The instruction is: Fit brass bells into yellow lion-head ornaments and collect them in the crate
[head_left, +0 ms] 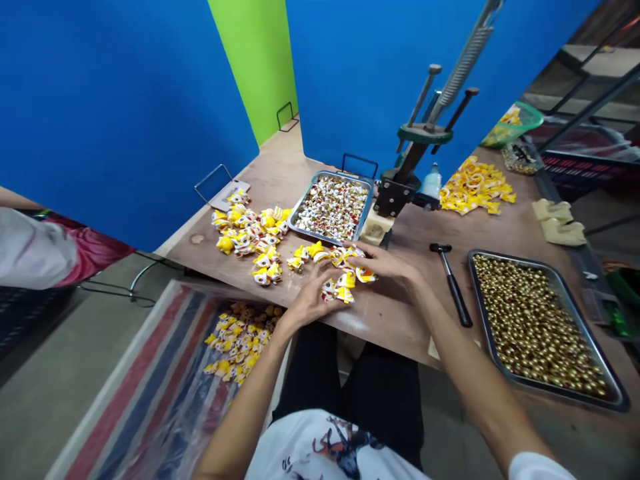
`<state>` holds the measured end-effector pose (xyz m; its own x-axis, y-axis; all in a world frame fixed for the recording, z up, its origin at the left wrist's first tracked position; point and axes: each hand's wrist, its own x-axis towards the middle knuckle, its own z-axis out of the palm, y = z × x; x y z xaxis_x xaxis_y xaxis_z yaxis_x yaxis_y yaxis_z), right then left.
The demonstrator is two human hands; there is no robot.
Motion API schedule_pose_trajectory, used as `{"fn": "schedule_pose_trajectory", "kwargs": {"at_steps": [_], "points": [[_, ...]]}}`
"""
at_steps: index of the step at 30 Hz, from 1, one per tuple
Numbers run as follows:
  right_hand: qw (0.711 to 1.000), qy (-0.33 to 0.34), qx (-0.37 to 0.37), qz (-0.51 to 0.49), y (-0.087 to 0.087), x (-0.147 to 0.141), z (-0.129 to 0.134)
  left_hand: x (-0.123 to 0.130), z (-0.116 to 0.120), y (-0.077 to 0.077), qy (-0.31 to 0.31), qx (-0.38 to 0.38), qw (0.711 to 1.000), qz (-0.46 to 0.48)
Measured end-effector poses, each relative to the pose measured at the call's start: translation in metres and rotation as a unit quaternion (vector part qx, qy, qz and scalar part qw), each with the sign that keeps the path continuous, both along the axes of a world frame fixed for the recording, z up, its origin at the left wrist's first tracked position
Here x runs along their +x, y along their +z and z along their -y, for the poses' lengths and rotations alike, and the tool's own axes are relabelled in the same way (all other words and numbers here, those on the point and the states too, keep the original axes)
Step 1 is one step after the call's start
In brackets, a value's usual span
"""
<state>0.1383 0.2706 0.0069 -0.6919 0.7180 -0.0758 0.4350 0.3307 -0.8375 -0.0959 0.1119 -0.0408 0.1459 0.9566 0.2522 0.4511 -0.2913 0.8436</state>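
Observation:
Both my hands rest at the front of the brown worktable point(295, 180), around a small cluster of yellow-and-white figurines point(345, 279) with red details. My left hand point(316, 297) curves against the near left side of the cluster, its fingers apart. From the right, my right hand point(387, 263) reaches over the far side with fingers stretched out, touching the figurines. I cannot make out either hand gripping a single piece. A larger heap of the same figurines point(250, 230) lies to the left.
Behind the cluster stands a metal tray point(361, 230) of small white-and-red pieces, beside a hand press point(400, 190). To the right are a hammer point(454, 287), a tray point(483, 320) of gold beads and yellow pieces point(477, 187). A striped-lined box point(150, 360) with more figurines sits below left.

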Motion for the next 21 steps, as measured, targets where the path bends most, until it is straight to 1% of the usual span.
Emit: {"fn": "schedule_pose_trajectory", "kwargs": {"at_steps": [4,6,7,8,10,12,14,16,17,19,21], "points": [[0.995,0.078,-0.017,0.053,0.023,0.000,-0.011,-0.005,-0.016,0.002,-0.057,-0.039,0.997,-0.017],[0.993,0.104,-0.019,0.057,0.029,0.001,-0.011,-0.004,-0.016,-0.001,-0.077,-0.036,0.996,-0.003],[0.992,0.109,-0.028,0.054,0.030,0.002,-0.009,-0.003,-0.014,-0.004,-0.081,-0.029,0.996,0.008],[0.992,0.109,-0.047,0.048,0.029,0.004,-0.006,0.000,-0.012,-0.007,-0.080,-0.021,0.996,0.022],[0.990,0.086,-0.106,0.028,0.022,0.009,0.005,0.007,-0.006,-0.014,-0.076,-0.012,0.996,0.047],[0.986,0.043,-0.160,0.004,0.011,0.016,0.023,0.016,0.001,-0.021,-0.072,-0.010,0.995,0.063],[0.983,-0.005,-0.185,-0.022,0.004,0.023,0.045,0.024,0.011,-0.024,-0.071,-0.006,0.995,0.070],[0.978,-0.036,-0.198,-0.048,0.003,0.024,0.072,0.027,0.029,-0.024,-0.074,0.004,0.994,0.074],[0.977,-0.042,-0.202,-0.058,0.005,0.021,0.088,0.025,0.043,-0.022,-0.073,0.009,0.994,0.077],[0.977,-0.038,-0.199,-0.070,0.011,0.006,0.120,0.011,0.082,-0.019,-0.059,0.009,0.994,0.089],[0.979,-0.006,-0.192,-0.072,0.012,-0.025,0.152,-0.015,0.132,-0.020,-0.022,-0.012,0.994,0.103]]}}
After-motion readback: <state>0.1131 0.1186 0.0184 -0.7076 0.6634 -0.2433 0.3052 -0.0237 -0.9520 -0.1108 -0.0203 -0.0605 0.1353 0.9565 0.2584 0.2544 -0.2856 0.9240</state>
